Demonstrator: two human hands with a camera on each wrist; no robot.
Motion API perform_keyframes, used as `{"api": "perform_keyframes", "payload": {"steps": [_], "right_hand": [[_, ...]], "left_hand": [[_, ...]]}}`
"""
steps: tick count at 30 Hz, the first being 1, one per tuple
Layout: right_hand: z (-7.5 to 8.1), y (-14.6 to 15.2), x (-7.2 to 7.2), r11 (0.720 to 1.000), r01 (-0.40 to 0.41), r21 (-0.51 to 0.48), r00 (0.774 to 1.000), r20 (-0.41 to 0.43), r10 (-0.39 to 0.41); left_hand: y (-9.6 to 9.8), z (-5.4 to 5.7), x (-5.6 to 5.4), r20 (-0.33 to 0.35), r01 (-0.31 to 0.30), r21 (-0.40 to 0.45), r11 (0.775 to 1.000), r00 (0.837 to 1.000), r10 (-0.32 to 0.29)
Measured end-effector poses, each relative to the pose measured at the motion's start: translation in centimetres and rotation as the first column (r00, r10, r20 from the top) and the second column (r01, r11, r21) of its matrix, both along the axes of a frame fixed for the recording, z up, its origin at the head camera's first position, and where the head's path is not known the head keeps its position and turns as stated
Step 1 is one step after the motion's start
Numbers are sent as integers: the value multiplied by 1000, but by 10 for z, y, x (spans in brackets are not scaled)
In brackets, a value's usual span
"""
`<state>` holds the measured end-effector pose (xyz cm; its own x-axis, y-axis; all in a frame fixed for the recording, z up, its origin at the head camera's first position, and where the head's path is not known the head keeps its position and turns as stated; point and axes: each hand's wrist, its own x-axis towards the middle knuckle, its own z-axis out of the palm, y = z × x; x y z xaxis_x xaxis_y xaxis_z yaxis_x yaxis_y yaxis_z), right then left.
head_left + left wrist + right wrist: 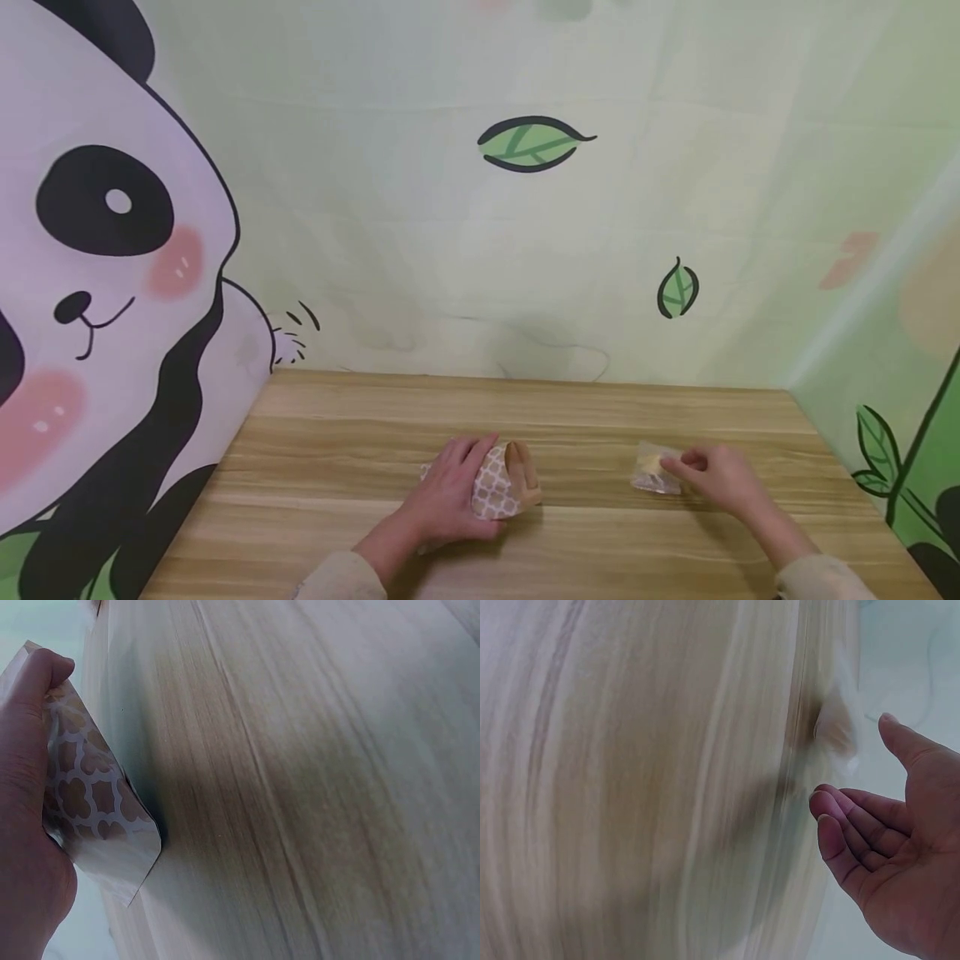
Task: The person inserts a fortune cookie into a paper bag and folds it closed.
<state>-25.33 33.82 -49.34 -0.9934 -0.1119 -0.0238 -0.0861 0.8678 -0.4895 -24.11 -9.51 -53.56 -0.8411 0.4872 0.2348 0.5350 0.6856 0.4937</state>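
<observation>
"Backdrop (405, 250) first, please."

"Pale green, printed with a large panda (112, 200) at the left. Before it runs the wood-grained surface (337, 433)."

"Next in size?"

"Patterned paper bag (495, 487), brown with white lattice, at mid-surface. It is tilted over, its mouth gaping toward the right hand (720, 477). The left hand (450, 492) spans it from above, fingers and thumb grasping its sides."

"Handling?"

"Light, in my judgement; thin and readily creased, liable to flatten under a hard squeeze. I would hold the body loosely, behind the mouth, so the rim keeps its shape."

"And the smallest item?"

"Clear packet (647, 468) with a pale yellowish piece inside, on the surface to the right of the bag and well apart from it."

"State of the right fingers (836, 847)?"

"Released. They are bent, with the thumb (915, 742) apart from them. They reach the packet's near edge in the head view; whether they touch it, I cannot tell."

"Recommended hold?"

"Probably light, the wrapper slick and its contents possibly brittle. Pinch the flat wrapper edge, not the filled middle."
</observation>
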Motion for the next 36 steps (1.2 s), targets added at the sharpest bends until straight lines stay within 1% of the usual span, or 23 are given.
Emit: {"api": "perform_keyframes", "payload": {"steps": [4, 7, 12, 15, 18, 23, 27, 32, 36], "right_hand": [[-5, -1, -3, 1000, 6, -3, 1000, 15, -6], [-7, -3, -7, 1000, 22, -18, 1000, 22, -22], [-8, -9, -9, 996, 47, -72, 997, 62, -43], [-8, -13, -11, 992, 46, -114, 996, 77, -37], [-9, -16, -13, 989, 36, -146, 996, 82, -24], [-12, -17, -13, 986, 14, -167, 997, 83, 0], [-12, -20, -12, 986, 0, -166, 998, 62, 10], [-9, -28, -12, 986, 27, -166, 998, 59, -17], [-7, -38, -11, 970, 68, -233, 996, 79, -51]], "left_hand": [[0, 1, 1, 2, 3, -4, 1000, 1000, -3], [0, 1, 1, -8, 8, -9, 1000, 1000, -9], [1, 2, 2, -1, 17, -7, 1000, 1000, -17], [1, 2, 2, 13, 19, -10, 1000, 1000, -19], [2, 0, 2, 10, 22, -15, 1000, 1000, -22], [2, -1, 1, 1, 28, -25, 999, 1000, -28], [2, -1, 1, 1, 25, -31, 999, 1000, -25], [2, -1, 1, 8, 19, -31, 999, 1000, -19], [2, -2, 2, 7, 14, -26, 1000, 1000, -14]]}}
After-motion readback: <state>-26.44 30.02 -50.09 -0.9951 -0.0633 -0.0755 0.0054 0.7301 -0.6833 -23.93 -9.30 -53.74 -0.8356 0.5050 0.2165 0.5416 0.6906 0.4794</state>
